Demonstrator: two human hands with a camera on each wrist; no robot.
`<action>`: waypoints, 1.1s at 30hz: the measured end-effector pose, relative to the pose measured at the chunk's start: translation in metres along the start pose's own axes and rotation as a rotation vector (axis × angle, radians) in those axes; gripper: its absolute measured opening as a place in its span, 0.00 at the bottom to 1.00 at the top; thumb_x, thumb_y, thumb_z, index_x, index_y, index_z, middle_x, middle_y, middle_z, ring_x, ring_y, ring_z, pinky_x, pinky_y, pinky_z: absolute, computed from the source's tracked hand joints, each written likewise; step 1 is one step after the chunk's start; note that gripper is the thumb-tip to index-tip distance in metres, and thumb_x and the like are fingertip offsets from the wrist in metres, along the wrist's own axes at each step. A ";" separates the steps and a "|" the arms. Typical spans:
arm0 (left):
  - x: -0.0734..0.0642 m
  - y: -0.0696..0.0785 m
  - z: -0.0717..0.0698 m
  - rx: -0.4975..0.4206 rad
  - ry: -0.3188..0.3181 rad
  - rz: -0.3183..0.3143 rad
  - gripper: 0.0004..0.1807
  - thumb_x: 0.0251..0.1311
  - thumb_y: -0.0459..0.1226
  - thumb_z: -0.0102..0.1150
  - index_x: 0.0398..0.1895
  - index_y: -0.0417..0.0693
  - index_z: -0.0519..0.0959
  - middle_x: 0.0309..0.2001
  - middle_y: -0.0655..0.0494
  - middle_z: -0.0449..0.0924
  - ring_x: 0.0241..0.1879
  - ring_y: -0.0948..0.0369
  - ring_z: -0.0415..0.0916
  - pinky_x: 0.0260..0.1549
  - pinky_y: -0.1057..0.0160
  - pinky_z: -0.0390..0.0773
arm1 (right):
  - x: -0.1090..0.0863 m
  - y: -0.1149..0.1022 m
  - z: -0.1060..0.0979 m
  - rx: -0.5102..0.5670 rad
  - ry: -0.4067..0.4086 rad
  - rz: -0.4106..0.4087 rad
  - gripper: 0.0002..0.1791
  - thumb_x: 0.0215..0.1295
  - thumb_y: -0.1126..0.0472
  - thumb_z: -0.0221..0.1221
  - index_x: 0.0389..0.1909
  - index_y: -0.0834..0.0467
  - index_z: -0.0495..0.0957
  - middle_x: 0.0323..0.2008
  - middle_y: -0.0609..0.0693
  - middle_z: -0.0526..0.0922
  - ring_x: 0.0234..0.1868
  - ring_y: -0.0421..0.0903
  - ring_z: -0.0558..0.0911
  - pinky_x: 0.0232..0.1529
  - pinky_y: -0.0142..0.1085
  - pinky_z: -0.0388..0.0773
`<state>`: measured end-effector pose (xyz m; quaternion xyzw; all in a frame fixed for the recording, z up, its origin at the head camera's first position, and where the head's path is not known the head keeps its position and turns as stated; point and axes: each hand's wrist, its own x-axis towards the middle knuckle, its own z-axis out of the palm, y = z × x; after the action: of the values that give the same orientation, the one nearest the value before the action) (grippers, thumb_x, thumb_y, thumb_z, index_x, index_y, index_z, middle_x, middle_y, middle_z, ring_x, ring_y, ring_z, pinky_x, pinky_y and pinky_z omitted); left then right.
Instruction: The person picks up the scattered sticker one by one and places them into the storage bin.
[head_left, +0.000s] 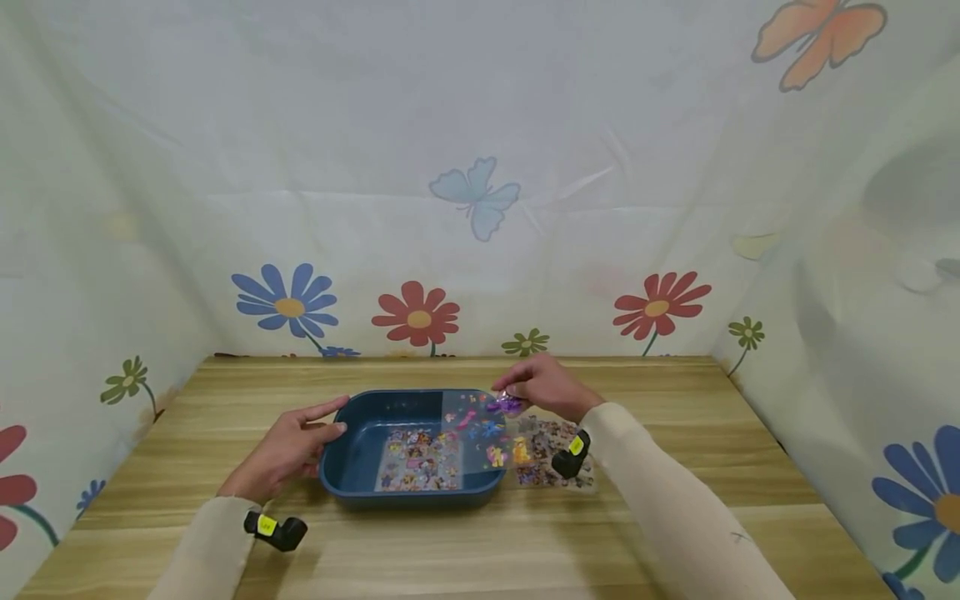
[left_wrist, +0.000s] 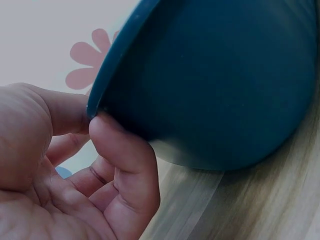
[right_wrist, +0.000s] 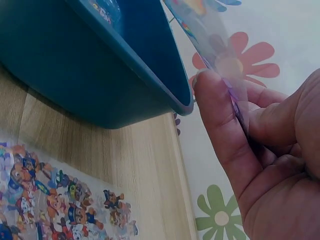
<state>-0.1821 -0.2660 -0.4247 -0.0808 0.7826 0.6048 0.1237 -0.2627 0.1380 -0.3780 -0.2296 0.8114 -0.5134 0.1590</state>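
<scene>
A dark blue rectangular basin [head_left: 408, 501] stands on the table. My left hand [head_left: 288, 446] pinches its left rim between thumb and fingers, as the left wrist view shows at the rim [left_wrist: 102, 90]. One clear sticker sheet [head_left: 418, 461] with small colourful figures lies inside the basin. My right hand [head_left: 551, 385] pinches the corner of another clear sticker sheet [head_left: 472, 425], printed with bright pony-like figures, which hangs over the basin's right side. In the right wrist view, thumb and finger grip this thin sheet [right_wrist: 220, 50] beside the rim.
Right of the basin, a sticker sheet [head_left: 534, 472] with cartoon dogs, clearer as the dog sheet [right_wrist: 70, 200] in the right wrist view, lies on the wooden table [head_left: 645, 517], partly under my right wrist. A flower-printed curtain [head_left: 480, 275] surrounds the table's back and sides.
</scene>
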 end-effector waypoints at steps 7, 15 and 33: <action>-0.003 -0.007 0.001 0.004 -0.009 -0.007 0.33 0.75 0.42 0.59 0.81 0.61 0.63 0.34 0.56 0.80 0.27 0.61 0.71 0.26 0.62 0.82 | -0.002 0.000 0.008 -0.002 -0.028 0.005 0.16 0.73 0.75 0.52 0.55 0.71 0.84 0.55 0.65 0.86 0.37 0.44 0.88 0.43 0.39 0.89; -0.005 -0.011 0.003 0.009 -0.014 -0.029 0.33 0.76 0.42 0.58 0.81 0.62 0.64 0.36 0.55 0.78 0.26 0.61 0.70 0.27 0.62 0.82 | -0.001 -0.002 0.018 -0.007 -0.064 0.019 0.16 0.73 0.73 0.53 0.54 0.66 0.86 0.54 0.62 0.86 0.37 0.44 0.87 0.44 0.40 0.88; 0.002 0.001 -0.006 0.022 -0.017 -0.002 0.34 0.75 0.45 0.60 0.81 0.65 0.63 0.54 0.44 0.81 0.32 0.58 0.75 0.34 0.57 0.88 | 0.024 -0.023 0.019 -0.030 -0.096 0.025 0.16 0.74 0.75 0.52 0.54 0.66 0.86 0.54 0.60 0.87 0.38 0.45 0.89 0.44 0.39 0.88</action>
<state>-0.1847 -0.2716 -0.4227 -0.0750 0.7881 0.5965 0.1319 -0.2681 0.1020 -0.3656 -0.2464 0.8132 -0.4876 0.2004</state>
